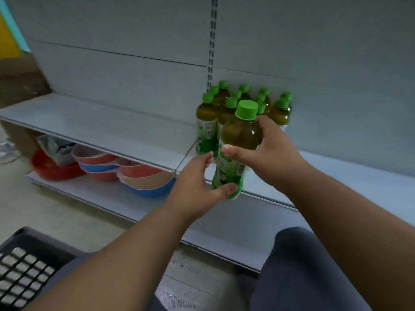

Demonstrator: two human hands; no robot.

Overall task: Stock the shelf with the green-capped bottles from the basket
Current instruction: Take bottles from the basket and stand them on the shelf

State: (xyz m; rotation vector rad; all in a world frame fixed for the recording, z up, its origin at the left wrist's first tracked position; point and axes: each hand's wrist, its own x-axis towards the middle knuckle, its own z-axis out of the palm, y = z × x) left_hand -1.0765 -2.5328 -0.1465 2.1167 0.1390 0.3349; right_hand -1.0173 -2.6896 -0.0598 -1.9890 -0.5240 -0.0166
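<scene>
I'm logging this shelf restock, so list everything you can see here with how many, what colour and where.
held bottle: one, green cap, amber drink, green label, in front of the shelf edge
stocked bottles: about ten, green caps, upper shelf, grouped by the slotted upright
upper shelf: one, pale grey, bare to the left
bowls: several, red, blue and tan, stacked on the lower shelf
basket: one, black mesh, bottom left
trouser legs: dark blue, bottom
left hand: grips the held bottle's base
right hand: grips its upper body
</scene>
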